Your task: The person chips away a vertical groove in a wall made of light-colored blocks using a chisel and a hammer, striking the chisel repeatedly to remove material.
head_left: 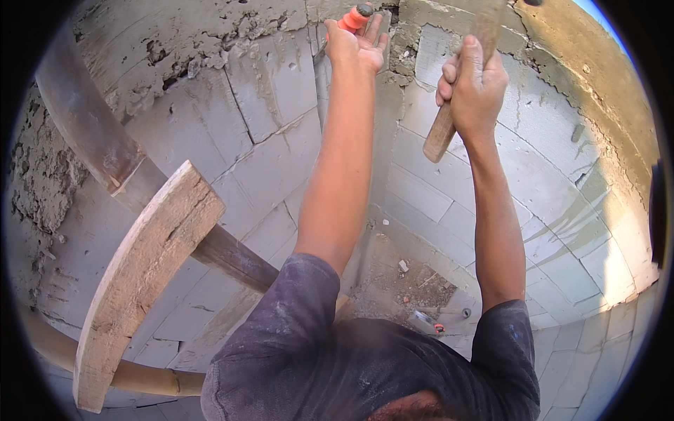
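My left hand (361, 50) is raised to the top of the wall corner, around a chisel (349, 19) with an orange grip and a dark, rounded end. Its thumb lies against the grip while several fingers stretch out past it; the chisel's tip is hidden. To the right, my right hand (476, 88) is wrapped round the wooden handle of a hammer (441, 133). The handle slants up toward the top edge, blurred at its upper part, and the hammer's head is mostly cut off. Rough mortar (404, 52) shows between the two hands.
Grey block walls (274, 165) meet in a corner ahead. Round poles (88, 116) and a thick wooden plank (144, 281) stand close at left. Below lies a dirt floor (400, 270) with rubble and a clear bottle (425, 319). A tan concrete beam (590, 59) runs along the upper right.
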Action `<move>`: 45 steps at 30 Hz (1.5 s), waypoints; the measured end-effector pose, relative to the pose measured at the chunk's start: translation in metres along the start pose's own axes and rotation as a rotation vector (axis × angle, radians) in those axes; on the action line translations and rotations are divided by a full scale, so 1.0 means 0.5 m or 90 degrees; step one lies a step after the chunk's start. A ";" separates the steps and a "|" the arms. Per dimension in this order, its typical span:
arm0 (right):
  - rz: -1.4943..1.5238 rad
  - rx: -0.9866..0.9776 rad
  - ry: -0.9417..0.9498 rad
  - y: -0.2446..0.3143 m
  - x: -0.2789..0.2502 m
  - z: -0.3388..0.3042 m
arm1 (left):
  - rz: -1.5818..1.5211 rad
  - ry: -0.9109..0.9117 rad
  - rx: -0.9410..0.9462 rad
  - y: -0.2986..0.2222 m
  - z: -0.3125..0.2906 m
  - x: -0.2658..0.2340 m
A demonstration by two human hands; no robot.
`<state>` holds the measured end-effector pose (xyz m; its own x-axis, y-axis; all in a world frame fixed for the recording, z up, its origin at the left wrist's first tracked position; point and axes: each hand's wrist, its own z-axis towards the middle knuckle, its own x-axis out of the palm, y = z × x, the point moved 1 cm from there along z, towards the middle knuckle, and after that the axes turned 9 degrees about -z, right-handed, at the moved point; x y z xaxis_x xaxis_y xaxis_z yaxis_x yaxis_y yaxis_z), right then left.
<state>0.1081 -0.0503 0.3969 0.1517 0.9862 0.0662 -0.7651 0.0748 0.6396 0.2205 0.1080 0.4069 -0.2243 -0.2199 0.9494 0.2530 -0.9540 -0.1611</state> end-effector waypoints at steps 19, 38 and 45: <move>-0.001 0.386 0.132 -0.055 -0.168 -0.222 | 0.328 0.034 0.108 0.010 -0.105 -0.065; -0.018 0.005 -0.019 -0.069 -0.028 -0.160 | 0.226 0.061 0.122 0.008 -0.063 -0.045; 0.176 -0.054 -0.152 -0.011 -0.028 -0.139 | 0.197 0.097 0.086 0.004 -0.059 -0.040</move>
<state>0.0666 -0.0541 0.3393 0.0654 0.9095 0.4106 -0.8448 -0.1685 0.5078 0.1979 0.1045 0.3798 -0.2531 -0.5310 0.8087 0.4510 -0.8043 -0.3869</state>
